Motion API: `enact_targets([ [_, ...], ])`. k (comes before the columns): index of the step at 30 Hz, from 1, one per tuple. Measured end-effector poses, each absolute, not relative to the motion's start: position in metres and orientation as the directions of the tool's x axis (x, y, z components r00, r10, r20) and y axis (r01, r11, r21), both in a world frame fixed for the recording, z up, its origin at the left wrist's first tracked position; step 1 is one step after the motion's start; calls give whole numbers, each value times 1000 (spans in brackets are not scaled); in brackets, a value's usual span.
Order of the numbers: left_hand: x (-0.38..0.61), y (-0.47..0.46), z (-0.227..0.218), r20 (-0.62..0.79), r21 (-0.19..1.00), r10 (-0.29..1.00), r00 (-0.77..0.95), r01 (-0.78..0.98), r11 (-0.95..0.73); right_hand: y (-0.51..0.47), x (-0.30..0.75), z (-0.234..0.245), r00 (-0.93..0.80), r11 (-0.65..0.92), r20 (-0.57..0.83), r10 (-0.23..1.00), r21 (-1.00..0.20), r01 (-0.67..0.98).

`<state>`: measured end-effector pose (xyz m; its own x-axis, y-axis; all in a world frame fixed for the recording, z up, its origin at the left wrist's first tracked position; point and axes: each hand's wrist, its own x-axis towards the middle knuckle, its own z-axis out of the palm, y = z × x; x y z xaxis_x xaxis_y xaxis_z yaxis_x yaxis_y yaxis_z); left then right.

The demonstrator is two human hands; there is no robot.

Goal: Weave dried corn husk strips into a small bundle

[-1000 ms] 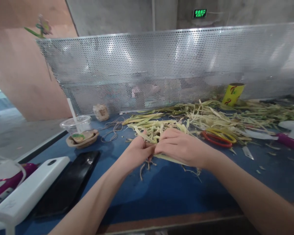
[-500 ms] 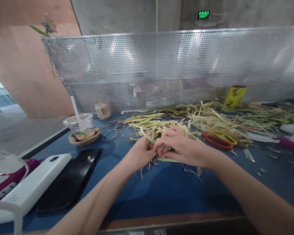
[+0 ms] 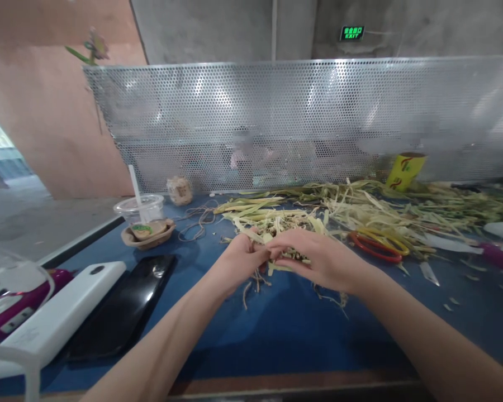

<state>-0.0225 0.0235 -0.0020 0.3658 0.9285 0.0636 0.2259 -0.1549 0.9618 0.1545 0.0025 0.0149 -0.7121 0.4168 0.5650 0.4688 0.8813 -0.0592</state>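
My left hand (image 3: 235,262) and my right hand (image 3: 314,257) meet over the middle of the blue table (image 3: 285,329), fingers pinched on a small bundle of pale green-yellow leaf strips (image 3: 276,262). Frayed strip ends hang below my left hand. A larger heap of the same strips (image 3: 276,220) lies just behind my hands and spreads to the right. Red-and-yellow scissors (image 3: 377,245) lie on the table to the right of my right hand.
At the left lie a black phone (image 3: 129,301), a white power bank (image 3: 54,318) and a plastic cup with a straw (image 3: 140,209). Twine (image 3: 197,218) lies behind. A yellow roll (image 3: 406,170) and perforated metal screen (image 3: 302,123) stand at the back. A purple-handled tool (image 3: 497,251) is at the right.
Both hands stayed together on the bundle; my right fingers shifted along the strips. The view moved slightly up and to the left.
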Motion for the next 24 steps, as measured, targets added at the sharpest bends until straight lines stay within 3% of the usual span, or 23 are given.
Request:
enact_targets([
  [2, -23, 27, -5, 107, 972, 940, 325, 164, -167, -2, 153, 16, -710, 862, 669, 220, 207, 463],
  [4, -22, 30, -6, 152, 978, 949, 276, 95, -184, -9, 151, 16, -669, 744, 743, -9, 452, 492],
  [6, -20, 32, -6, 190, 979, 957, 220, 37, -202, -14, 147, 12, -597, 686, 797, -88, 483, 544],
  [7, -20, 32, -6, 202, 978, 960, 196, 19, -209, -15, 144, 9, -576, 714, 818, -6, 407, 570],
  [8, -19, 32, -5, 209, 977, 962, 175, 6, -213, -15, 140, 5, -549, 724, 820, 164, 278, 631],
  [11, -19, 32, -5, 219, 975, 965, 142, -10, -220, -7, 129, -7, -365, 572, 640, 676, -144, 808],
  [13, -19, 30, -5, 231, 973, 963, 136, -16, -231, 0, 125, -12, -280, 468, 487, 827, -323, 822],
  [15, -20, 30, -4, 244, 970, 961, 134, -22, -243, 5, 126, -13, -303, 468, 390, 869, -454, 758],
  [19, -23, 30, 1, 270, 963, 958, 95, -35, -267, 5, 133, -6, -362, 498, 343, 867, -607, 619],
  [24, -29, 32, 8, 313, 948, 949, 18, -63, -312, 3, 140, 7, -375, 359, 168, 912, -768, 530],
])
